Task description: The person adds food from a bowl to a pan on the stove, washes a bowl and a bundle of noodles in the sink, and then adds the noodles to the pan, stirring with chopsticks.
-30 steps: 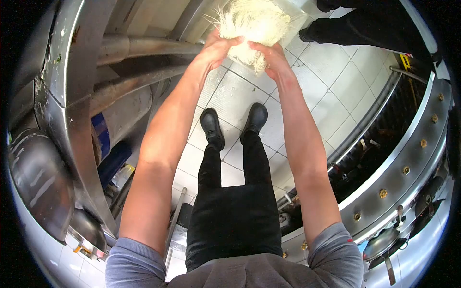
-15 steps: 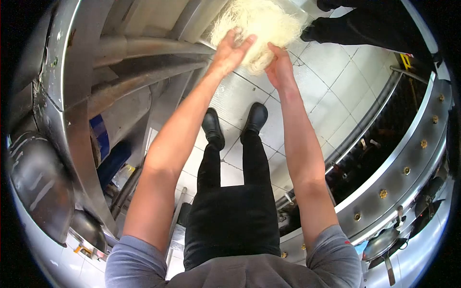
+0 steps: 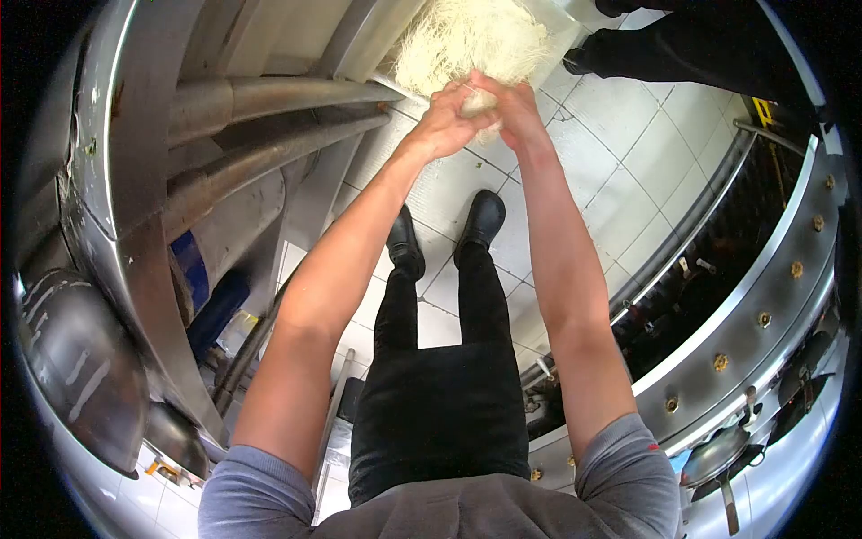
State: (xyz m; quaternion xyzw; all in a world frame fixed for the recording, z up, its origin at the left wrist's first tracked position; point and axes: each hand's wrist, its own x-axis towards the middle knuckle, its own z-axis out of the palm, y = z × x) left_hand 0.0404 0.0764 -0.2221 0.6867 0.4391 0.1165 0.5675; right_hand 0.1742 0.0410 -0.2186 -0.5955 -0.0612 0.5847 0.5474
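A heap of thin pale noodles lies in a clear container at the top centre. At its near edge my left hand and my right hand meet, with their fingertips close together. Both sets of fingers curl round a small clump of the noodles between them, and some strands hang below. The undersides of the fingers are hidden.
Metal pipes and a steel counter run along the left. A stove front with brass knobs curves along the right, near a pan. Another person's dark-clothed leg is at the upper right, on the tiled floor.
My hands have come together at the near side of the heap, closing on a small clump. The noodles that hung over the near edge are now gathered between them.
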